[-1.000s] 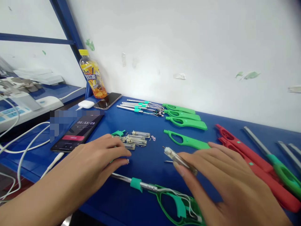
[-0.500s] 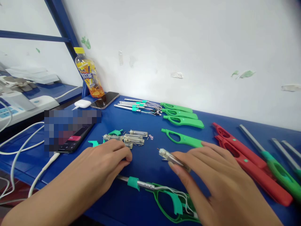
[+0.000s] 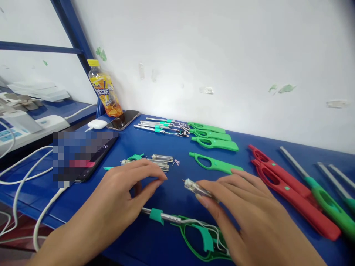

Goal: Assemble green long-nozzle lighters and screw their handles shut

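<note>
My right hand (image 3: 238,207) pinches a clear lighter fuel tank (image 3: 200,190) between thumb and fingers, its valve end pointing left. Thumb and forefinger of my left hand (image 3: 133,188) meet in a pinch, and whatever they hold, if anything, is too small to make out. Behind that hand lie several more clear fuel tanks (image 3: 162,158), partly covered by it. Below both hands rests an opened green lighter body (image 3: 191,251) with white wires, a teal trigger (image 3: 206,238) and a metal tube (image 3: 169,218) with a teal collar.
Green handle shells (image 3: 219,165) and metal tubes with wires (image 3: 155,127) lie farther back. Red handle shells (image 3: 302,207) and green lighters with long tubes (image 3: 294,162) lie right. Phones (image 3: 124,120), white cables (image 3: 41,210) and a drink bottle (image 3: 107,92) stand or lie left.
My left hand has moved right, away from the pile of tanks and closer to the tank in my right hand. My right hand keeps its hold and has shifted slightly left.
</note>
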`<state>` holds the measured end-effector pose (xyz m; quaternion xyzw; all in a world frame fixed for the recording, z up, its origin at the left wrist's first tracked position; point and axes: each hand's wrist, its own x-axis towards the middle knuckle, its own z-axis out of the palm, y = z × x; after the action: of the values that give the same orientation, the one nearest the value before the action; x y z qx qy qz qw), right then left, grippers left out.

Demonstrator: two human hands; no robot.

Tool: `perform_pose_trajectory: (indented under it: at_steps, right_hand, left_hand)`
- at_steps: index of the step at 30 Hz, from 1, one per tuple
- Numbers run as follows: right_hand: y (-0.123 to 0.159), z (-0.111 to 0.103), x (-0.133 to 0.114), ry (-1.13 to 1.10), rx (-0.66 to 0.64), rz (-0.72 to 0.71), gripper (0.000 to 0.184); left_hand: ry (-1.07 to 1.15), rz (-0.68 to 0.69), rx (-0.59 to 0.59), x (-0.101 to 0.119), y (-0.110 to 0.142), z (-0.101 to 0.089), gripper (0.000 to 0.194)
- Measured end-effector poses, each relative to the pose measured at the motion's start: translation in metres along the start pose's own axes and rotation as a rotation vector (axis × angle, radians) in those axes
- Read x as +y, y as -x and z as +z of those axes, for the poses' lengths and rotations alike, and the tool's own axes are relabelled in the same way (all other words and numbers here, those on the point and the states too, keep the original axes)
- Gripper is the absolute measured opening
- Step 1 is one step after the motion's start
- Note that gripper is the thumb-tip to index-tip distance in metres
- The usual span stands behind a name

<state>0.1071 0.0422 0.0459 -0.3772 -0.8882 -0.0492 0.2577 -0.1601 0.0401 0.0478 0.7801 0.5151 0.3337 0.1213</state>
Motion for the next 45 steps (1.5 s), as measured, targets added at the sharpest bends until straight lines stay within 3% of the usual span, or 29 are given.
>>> perform_pose_trajectory:
  at_steps: [5,10,14,20,25,39,45]
  right_hand:
    - [0.003,0.001,0.0,-0.041,-0.042,0.019,0.027]
    - [0.003,0.002,0.0,-0.064,-0.059,0.017,0.031]
    - [0.003,0.003,0.0,-0.07,-0.075,0.039,0.031]
    - [0.003,0.002,-0.003,-0.095,-0.101,0.047,0.023]
    - [0.001,0.004,-0.005,-0.083,-0.085,0.035,0.018]
    - [0.001,0.003,-0.005,-0.075,-0.086,0.016,0.018]
    - [0.0,0.002,-0.006,-0.058,-0.094,0.003,0.019]
  left_hand:
    - [0.089,-0.062,0.009,0.012,-0.003,0.001,0.013]
    - [0.1,0.006,0.073,0.016,-0.003,0.004,0.015]
    - [0.139,0.033,0.057,0.015,-0.001,0.007,0.023]
    - [0.205,-0.073,0.113,0.026,-0.004,0.008,0.009]
    - [0.236,-0.099,0.127,0.032,-0.005,0.008,0.016]
    - [0.291,-0.14,0.033,0.033,0.003,0.009,0.016]
    - [0.289,-0.139,0.05,0.032,0.004,0.01,0.015]
